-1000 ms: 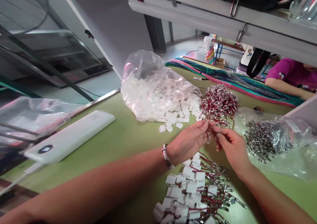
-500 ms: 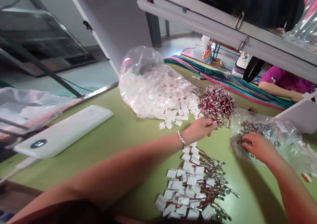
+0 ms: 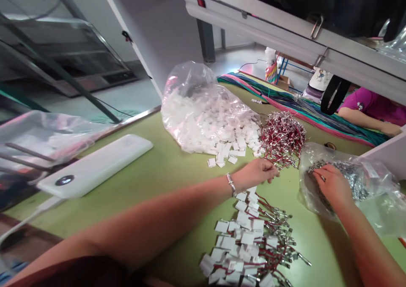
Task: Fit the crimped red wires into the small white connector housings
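Observation:
My left hand (image 3: 261,171), with a bracelet at the wrist, is closed in a pinch just in front of the heap of short red wires with metal ends (image 3: 282,135); what it pinches is too small to name. My right hand (image 3: 333,183) has its fingertips pinched over the small metal parts (image 3: 352,179) in an open clear bag (image 3: 309,151); a small metal part shows at the fingertips. Below my left wrist lie rows of white connectors (image 3: 247,237) on red wires with metal ends.
A clear bag of white pieces (image 3: 203,109) spills onto the green table (image 3: 180,177). A white device (image 3: 98,164) with a cable lies left. Coloured wire bundles (image 3: 301,109) run behind. At the right back is a person's purple sleeve (image 3: 364,101).
The view has shifted, so the table things appear further right. My left hand has drawn slightly back from the red wire heap. My right hand's fingers have come up a little within the bag.

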A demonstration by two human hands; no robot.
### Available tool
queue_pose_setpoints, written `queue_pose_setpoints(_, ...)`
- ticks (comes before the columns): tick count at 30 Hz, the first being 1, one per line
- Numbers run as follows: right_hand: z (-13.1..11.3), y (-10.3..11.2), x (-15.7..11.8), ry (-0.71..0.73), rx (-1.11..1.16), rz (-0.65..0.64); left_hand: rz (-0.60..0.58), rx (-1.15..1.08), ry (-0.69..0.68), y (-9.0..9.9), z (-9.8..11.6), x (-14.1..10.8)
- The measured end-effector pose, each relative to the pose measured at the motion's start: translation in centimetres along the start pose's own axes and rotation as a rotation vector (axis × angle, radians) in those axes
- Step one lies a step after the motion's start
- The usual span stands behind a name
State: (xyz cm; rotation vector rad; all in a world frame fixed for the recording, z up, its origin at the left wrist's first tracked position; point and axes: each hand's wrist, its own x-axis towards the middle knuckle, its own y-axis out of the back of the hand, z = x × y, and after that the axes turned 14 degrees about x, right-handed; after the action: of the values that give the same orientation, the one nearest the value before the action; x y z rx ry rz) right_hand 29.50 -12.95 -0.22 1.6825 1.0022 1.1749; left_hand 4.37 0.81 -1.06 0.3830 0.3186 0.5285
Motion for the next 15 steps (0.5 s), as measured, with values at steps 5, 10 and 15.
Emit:
queue_pose_setpoints(5, -4.4, 0.0, 0.0, -0.092, 0.492, -0.027, 0.024, -0.111, -0.015, 0.0, -0.5, 0.2)
queue_pose_setpoints(10, -9.4, -2.9, -1.1, -0.071, 0.833, -0.063, 0.038, -0.079, -0.073, -0.4, -0.7, 0.1)
queue_pose_setpoints(15, -10.1, -3.6, -1.8, -0.147, 0.996, -0.087, 0.007, -0.037, -0.122, -0.2, -0.6, 0.0)
